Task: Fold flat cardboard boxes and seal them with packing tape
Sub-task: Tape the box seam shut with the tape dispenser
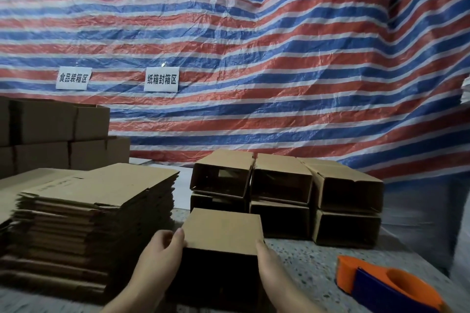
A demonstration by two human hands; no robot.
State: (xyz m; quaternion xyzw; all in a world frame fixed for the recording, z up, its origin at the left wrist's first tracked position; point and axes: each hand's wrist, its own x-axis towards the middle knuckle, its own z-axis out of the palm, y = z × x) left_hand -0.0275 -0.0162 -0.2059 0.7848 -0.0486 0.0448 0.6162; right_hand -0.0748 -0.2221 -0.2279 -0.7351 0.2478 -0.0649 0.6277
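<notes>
From the head camera, a person is holding an opened cardboard box [223, 234] at the 6 o'clock edge of the speckled table [318, 262], its dark open end facing the wearer, with nothing to be seen inside. The left hand [159, 254] is gripping the box's left wall, fingers curled against the top edge, and the right hand [269, 264] is pressing flat along the right wall. At 9 o'clock a stack of flat cardboard blanks [96, 211] is sitting just beside the box. At 12 to 1 o'clock, six folded boxes [282, 195] are lying in two tiers, open ends toward the camera, interiors dark. An orange tape dispenser [389, 284] is resting at 4 o'clock.
</notes>
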